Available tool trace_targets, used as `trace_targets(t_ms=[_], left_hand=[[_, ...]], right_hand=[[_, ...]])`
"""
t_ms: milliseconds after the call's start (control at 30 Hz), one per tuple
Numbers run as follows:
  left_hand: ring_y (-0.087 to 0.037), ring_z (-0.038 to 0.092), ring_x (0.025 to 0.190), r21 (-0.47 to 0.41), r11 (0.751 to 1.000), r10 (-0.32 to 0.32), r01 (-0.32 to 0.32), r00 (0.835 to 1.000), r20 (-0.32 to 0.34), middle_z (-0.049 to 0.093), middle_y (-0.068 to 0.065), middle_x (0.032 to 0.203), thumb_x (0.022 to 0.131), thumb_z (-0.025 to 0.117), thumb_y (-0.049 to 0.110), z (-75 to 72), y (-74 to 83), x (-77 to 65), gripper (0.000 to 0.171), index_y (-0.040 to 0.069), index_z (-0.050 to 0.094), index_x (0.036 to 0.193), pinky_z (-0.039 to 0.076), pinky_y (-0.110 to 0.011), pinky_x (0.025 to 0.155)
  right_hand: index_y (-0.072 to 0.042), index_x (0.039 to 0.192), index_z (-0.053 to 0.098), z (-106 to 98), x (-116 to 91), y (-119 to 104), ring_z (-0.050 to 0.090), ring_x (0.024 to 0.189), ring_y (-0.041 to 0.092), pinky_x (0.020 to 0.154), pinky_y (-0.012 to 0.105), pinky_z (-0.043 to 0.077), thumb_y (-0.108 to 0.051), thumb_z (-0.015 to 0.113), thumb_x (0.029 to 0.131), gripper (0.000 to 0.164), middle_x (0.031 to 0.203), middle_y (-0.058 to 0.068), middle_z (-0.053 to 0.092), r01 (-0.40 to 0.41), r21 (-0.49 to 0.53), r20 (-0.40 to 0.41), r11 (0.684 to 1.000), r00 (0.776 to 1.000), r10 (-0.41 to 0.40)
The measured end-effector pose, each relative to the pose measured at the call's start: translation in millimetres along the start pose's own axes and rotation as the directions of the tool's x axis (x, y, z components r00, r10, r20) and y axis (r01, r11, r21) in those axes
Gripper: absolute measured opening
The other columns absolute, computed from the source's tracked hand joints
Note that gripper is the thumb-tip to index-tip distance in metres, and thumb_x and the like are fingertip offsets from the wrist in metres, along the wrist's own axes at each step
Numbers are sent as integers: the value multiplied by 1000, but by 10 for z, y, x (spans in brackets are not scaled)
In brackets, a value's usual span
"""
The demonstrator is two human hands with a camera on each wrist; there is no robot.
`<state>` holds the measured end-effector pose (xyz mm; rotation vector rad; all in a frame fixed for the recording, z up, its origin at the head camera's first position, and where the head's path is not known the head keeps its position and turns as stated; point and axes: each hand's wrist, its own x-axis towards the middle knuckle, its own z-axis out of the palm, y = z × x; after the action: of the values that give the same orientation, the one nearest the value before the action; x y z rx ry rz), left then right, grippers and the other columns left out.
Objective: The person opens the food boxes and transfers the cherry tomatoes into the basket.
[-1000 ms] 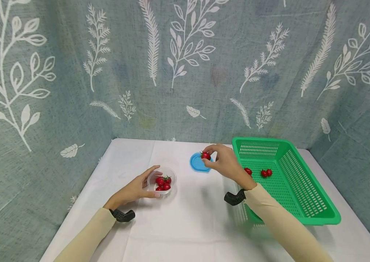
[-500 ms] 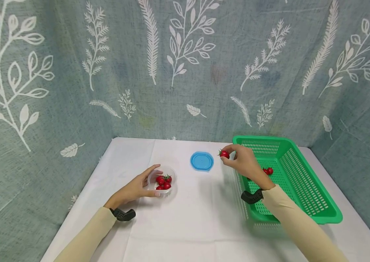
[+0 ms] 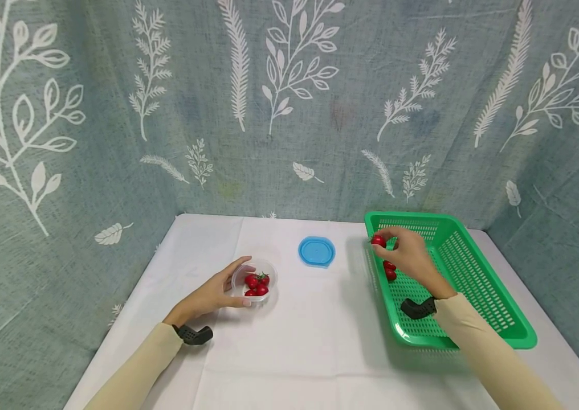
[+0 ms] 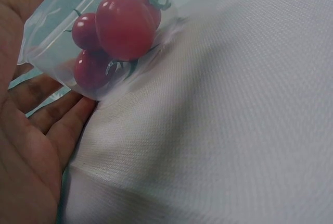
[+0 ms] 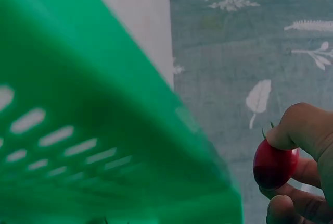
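Note:
On the left of the white cloth, my left hand (image 3: 217, 292) curls its fingers and thumb around a clear plastic tub (image 3: 272, 279). Several cherry tomatoes (image 3: 261, 290) with green stems lie inside it; the left wrist view shows them through the tub wall (image 4: 57, 60). My right hand (image 3: 406, 253) is over the left rim of a green basket (image 3: 392, 319). It pinches one cherry tomato (image 5: 274, 165) between thumb and fingers. Below that hand, more cherry tomatoes (image 3: 390, 274) lie in the basket, and the hand and forearm hide part of its floor.
A blue lid (image 3: 317, 251) lies flat on the cloth between the tub and the basket. White cloth (image 3: 289, 347) covers the table. A grey-green curtain (image 3: 279, 114) with white leaf prints stands along the back and both sides.
My right hand has moved right with the pinched cherry tomato, from above the blue lid to over the basket's left rim. The left hand and the tub stay in place.

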<state>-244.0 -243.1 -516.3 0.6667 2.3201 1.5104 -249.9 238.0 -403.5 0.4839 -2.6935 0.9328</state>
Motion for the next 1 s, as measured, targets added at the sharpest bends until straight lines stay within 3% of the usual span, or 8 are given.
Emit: trace_targets(t_ms=[200, 400, 667, 867, 1000], left_hand=[[-28, 20, 155, 4, 1000, 10, -10, 1000, 3, 43, 1, 157, 83, 89, 27, 3, -11, 7, 107, 27, 21, 165, 22, -62, 121], [-27, 20, 155, 1, 1000, 6, -6, 1000, -1, 44, 1, 157, 82, 90, 28, 4, 0, -2, 107, 28, 21, 165, 22, -62, 121], [-26, 22, 154, -1, 1000, 8, -8, 1000, 0, 44, 1, 157, 83, 89, 28, 2, 5, 14, 106, 29, 22, 165, 21, -62, 121], [-27, 21, 154, -6, 1000, 0, 0, 1000, -1, 43, 1, 157, 83, 90, 26, 5, 7, 12, 107, 29, 22, 165, 21, -62, 121], [-26, 21, 154, -2, 1000, -6, 6, 1000, -3, 43, 2, 157, 82, 90, 29, 1, 9, 2, 107, 30, 22, 165, 21, -62, 121]], right_hand=[[-4, 116, 73, -92, -62, 157, 53, 61, 17, 57, 35, 45, -18, 74, 95, 25, 103, 10, 72, -42, -55, 3, 998, 999, 43], [-3, 119, 72, -196, -119, 270, 53, 50, 18, 52, 35, 43, -20, 72, 97, 28, 101, 12, 72, -91, -72, 13, 993, 996, 92], [-1, 119, 72, -300, -164, 472, 47, 53, 17, 51, 34, 39, -20, 71, 97, 29, 104, 16, 71, -122, -111, 3, 986, 992, 123], [0, 121, 71, -364, -205, 580, 63, 77, 26, 61, 37, 47, -22, 72, 98, 32, 106, 18, 71, -150, -132, 14, 980, 988, 154], [0, 121, 71, -388, -216, 633, 65, 88, 32, 62, 37, 47, -23, 73, 98, 33, 107, 19, 71, -173, -139, 26, 975, 984, 179]])
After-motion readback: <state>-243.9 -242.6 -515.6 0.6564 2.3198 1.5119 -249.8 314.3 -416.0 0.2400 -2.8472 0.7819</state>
